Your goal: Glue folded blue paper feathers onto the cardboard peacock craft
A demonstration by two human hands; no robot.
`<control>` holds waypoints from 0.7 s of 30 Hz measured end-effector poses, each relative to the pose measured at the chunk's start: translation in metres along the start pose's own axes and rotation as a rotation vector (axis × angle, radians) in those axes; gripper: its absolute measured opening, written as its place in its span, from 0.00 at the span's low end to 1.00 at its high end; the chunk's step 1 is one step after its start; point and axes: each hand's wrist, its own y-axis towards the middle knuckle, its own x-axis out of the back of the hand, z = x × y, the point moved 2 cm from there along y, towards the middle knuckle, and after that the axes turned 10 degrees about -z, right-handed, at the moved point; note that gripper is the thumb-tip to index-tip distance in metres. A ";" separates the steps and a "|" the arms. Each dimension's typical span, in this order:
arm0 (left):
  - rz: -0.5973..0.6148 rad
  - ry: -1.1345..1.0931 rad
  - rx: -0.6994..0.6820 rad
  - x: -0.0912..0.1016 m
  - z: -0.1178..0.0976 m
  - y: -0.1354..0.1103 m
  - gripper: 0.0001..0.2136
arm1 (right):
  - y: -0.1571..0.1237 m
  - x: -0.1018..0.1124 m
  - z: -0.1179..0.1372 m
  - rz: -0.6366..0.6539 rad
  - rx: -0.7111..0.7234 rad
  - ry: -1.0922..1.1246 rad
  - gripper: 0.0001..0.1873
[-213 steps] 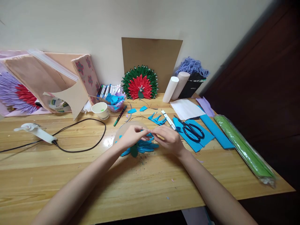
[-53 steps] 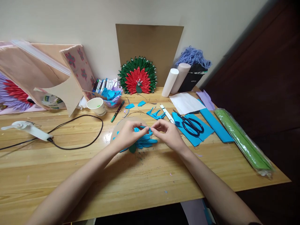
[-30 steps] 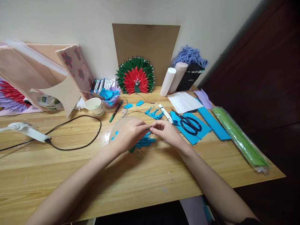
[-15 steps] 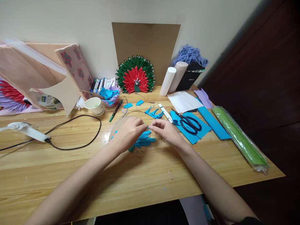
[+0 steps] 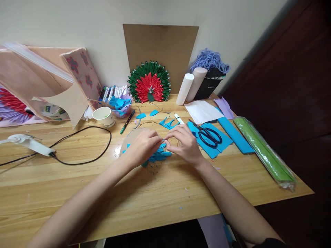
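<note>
Both hands met over the blue fan [image 5: 157, 155], which lay on a card disc [image 5: 130, 137] mid-table [image 5: 77, 193]. The left hand [image 5: 141, 146] and right hand [image 5: 182, 143] had their fingers pinched narrow on one small blue petal [image 5: 163, 140] above the fan. Right of the fan lay one pair of scissors [image 5: 208, 134]; behind it stood two white rolls [image 5: 191, 86]; left of it sat one cup [image 5: 104, 116] and one glue gun [image 5: 28, 144].
</note>
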 end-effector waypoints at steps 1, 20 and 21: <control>0.004 -0.015 0.015 0.000 0.000 0.000 0.09 | 0.000 0.000 0.000 -0.004 0.011 -0.013 0.03; 0.026 -0.113 0.123 -0.001 0.000 0.000 0.07 | 0.005 0.003 0.001 0.078 -0.117 0.091 0.04; 0.038 -0.118 0.139 -0.001 0.002 0.000 0.07 | 0.005 0.003 0.000 0.076 -0.132 0.098 0.04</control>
